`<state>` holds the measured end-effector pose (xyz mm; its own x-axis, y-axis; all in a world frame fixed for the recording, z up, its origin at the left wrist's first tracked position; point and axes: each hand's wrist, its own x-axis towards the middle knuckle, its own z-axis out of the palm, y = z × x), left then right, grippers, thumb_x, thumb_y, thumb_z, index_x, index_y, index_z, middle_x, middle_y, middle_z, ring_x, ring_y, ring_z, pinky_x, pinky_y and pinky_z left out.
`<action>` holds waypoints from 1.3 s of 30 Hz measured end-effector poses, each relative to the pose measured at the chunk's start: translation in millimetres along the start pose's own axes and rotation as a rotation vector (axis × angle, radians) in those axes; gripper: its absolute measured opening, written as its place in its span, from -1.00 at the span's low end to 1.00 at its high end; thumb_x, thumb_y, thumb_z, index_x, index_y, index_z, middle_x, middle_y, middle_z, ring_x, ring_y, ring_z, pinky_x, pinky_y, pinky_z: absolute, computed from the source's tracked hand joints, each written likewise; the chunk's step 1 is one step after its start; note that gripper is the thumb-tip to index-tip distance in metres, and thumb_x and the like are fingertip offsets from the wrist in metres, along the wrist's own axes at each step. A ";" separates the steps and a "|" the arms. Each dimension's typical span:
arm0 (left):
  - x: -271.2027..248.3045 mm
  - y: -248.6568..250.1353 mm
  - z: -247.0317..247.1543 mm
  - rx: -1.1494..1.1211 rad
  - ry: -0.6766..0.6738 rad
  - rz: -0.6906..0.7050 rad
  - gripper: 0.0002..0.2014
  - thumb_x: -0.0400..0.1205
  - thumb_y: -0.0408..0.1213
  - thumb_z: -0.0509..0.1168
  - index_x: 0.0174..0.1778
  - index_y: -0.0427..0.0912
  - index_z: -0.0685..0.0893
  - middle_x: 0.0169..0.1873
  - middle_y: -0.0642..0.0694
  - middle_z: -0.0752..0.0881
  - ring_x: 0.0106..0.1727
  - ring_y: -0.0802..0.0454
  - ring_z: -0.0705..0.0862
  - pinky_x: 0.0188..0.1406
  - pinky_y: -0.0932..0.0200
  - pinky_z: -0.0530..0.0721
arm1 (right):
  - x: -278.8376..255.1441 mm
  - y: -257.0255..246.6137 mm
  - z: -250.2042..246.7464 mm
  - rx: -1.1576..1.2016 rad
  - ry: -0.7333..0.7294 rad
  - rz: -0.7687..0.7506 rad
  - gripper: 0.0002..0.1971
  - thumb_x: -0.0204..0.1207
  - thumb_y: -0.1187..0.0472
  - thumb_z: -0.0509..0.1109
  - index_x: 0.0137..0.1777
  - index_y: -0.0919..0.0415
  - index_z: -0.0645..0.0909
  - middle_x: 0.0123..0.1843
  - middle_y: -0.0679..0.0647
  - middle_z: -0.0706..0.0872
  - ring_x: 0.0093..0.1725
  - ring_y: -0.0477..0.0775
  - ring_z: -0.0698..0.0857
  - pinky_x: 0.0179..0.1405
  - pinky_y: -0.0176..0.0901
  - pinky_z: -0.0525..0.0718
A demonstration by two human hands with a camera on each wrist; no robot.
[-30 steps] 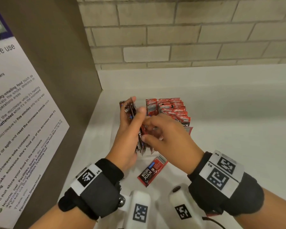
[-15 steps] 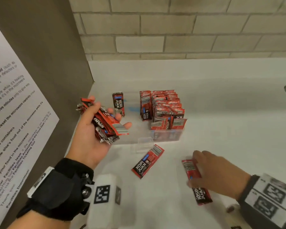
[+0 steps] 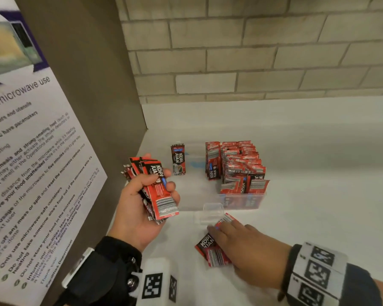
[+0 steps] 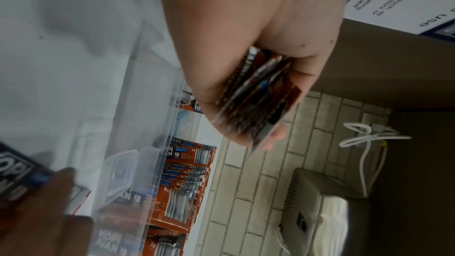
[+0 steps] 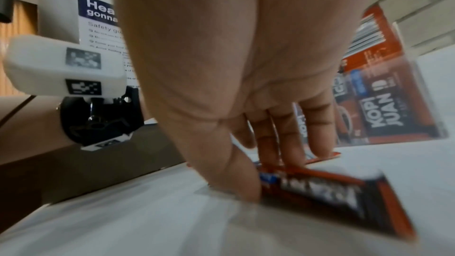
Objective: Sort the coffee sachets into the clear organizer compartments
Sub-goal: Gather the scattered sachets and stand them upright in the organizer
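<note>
While the right hand (image 3: 241,248) lies low over the white counter (image 3: 318,195), palm down, its fingers (image 5: 290,143) reach forward and press on loose sachets (image 3: 210,250) lying flat there — red and black packets, at least two, partly overlapping, one poking out past the fingertips toward the organizer. The thumb touches the edge of the nearest packet in the right wrist view; whether the hand has really closed on any of them cannot be told.

To the left and a little higher, the left hand (image 3: 142,208) is turned palm up and wrapped around a thick bundle of sachets (image 3: 157,191), thumb across the top, fingers curled underneath. The bundle fans out at both ends of the fist, and in the left wrist view its edges show stacked between thumb and fingers.

Just beyond both hands stands the clear organizer (image 3: 241,200) on the counter, a small clear tab at its front edge. Its right-hand compartments are packed with upright sachets (image 3: 237,164) in rows; the left side holds only one upright sachet (image 3: 178,160) near the back — which compartment exactly is hard to tell through the clear walls.

On the left a brown panel carries a printed notice (image 3: 31,173) about microwave use. A pale brick wall (image 3: 252,51) closes off the back.
</note>
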<state>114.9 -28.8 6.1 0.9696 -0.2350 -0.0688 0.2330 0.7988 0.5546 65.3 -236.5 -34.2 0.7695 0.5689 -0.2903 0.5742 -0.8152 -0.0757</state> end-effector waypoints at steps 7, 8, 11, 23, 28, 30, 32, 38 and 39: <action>-2.7 0.0 0.8 -0.012 -0.067 -0.057 -0.31 -0.08 -0.42 0.65 0.03 -0.09 0.75 -0.09 -0.21 0.74 -0.41 -0.03 0.68 -0.46 0.08 0.72 | -11.2 10.2 0.0 -0.064 -0.002 -0.068 -0.65 0.67 0.20 0.10 0.43 0.16 0.32 0.41 0.14 0.34 0.34 0.22 0.38 0.26 0.15 0.48; -3.3 -0.9 3.5 0.000 -0.060 -0.052 -0.36 -0.08 -0.41 0.66 -0.03 -0.10 0.78 -0.09 -0.22 0.75 -0.42 -0.04 0.70 -0.45 0.08 0.73 | -14.1 11.8 3.6 -0.083 0.006 -0.083 -0.68 0.65 0.19 0.07 0.38 0.14 0.38 0.35 0.11 0.42 0.27 0.19 0.47 0.21 0.13 0.52; -3.9 -5.1 16.3 0.047 -0.024 -0.013 -0.68 0.28 -0.40 0.43 -0.11 0.02 0.82 -0.21 -0.18 0.74 -0.45 -0.01 0.69 -0.50 0.12 0.72 | -22.9 14.5 5.8 -0.066 0.054 -0.005 -0.74 0.47 0.13 0.07 -0.01 0.01 0.59 -0.13 -0.07 0.66 -0.22 -0.03 0.66 -0.20 -0.09 0.64; 10.3 -14.7 47.3 0.174 0.046 0.062 -0.76 0.43 -0.27 0.33 -0.03 0.09 0.64 -0.18 -0.10 0.76 -0.33 -0.03 0.75 -0.34 0.05 0.74 | -6.4 17.8 -78.0 1.193 0.421 -0.035 -0.66 0.49 0.24 0.20 0.22 -0.10 0.41 0.20 0.07 0.61 0.13 -0.01 0.62 0.08 -0.24 0.63; 13.5 -26.5 65.2 0.228 -0.003 0.071 -0.59 0.53 -0.09 0.28 0.33 0.03 0.54 0.15 -0.28 0.74 0.07 -0.26 0.77 -0.15 -0.23 0.76 | 18.5 0.7 -104.6 1.177 0.775 -0.002 -0.61 0.52 0.38 0.36 0.18 -0.13 0.50 0.09 0.03 0.67 0.05 0.12 0.70 0.06 0.13 0.71; 14.6 -28.4 70.2 0.246 -0.016 0.110 -0.52 0.49 -0.09 0.29 0.37 0.04 0.51 0.10 -0.27 0.76 0.00 -0.22 0.79 -0.25 -0.12 0.77 | 24.3 -1.0 -99.4 1.067 0.824 0.020 -0.62 0.52 0.33 0.39 0.23 -0.13 0.54 0.14 -0.06 0.64 0.11 -0.05 0.67 0.16 -0.07 0.66; 15.2 -29.8 71.1 0.269 -0.008 0.159 -0.51 0.45 -0.22 0.34 0.33 0.13 0.53 0.01 -0.19 0.78 -0.09 -0.11 0.80 -0.32 -0.01 0.76 | 25.0 -5.1 -98.1 0.981 0.840 0.042 -0.58 0.52 0.30 0.39 0.32 -0.09 0.54 0.16 -0.09 0.59 0.15 -0.24 0.58 0.22 -0.35 0.53; 23.6 -25.2 73.1 0.251 0.012 0.259 -0.46 0.38 -0.42 0.35 0.20 0.24 0.60 -0.13 -0.09 0.76 -0.15 -0.02 0.78 -0.23 0.02 0.75 | 24.4 -15.3 -96.7 1.115 0.860 0.032 -0.62 0.56 0.27 0.36 0.22 -0.25 0.52 0.13 -0.05 0.39 0.21 -0.21 0.40 0.35 -0.34 0.44; 25.4 -22.6 74.7 0.265 -0.002 0.275 -0.45 0.40 -0.43 0.34 0.21 0.24 0.60 -0.14 -0.09 0.75 -0.14 -0.02 0.76 -0.19 0.00 0.74 | 24.6 -16.4 -96.4 1.215 0.875 0.013 -0.64 0.55 0.25 0.37 0.20 -0.25 0.52 0.15 -0.03 0.41 0.19 -0.25 0.43 0.29 -0.36 0.50</action>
<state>128.6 -94.2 53.8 0.9930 -0.0331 0.1135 -0.0633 0.6614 0.7474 101.7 -198.7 51.8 0.9443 0.0862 0.3175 0.3277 -0.1607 -0.9310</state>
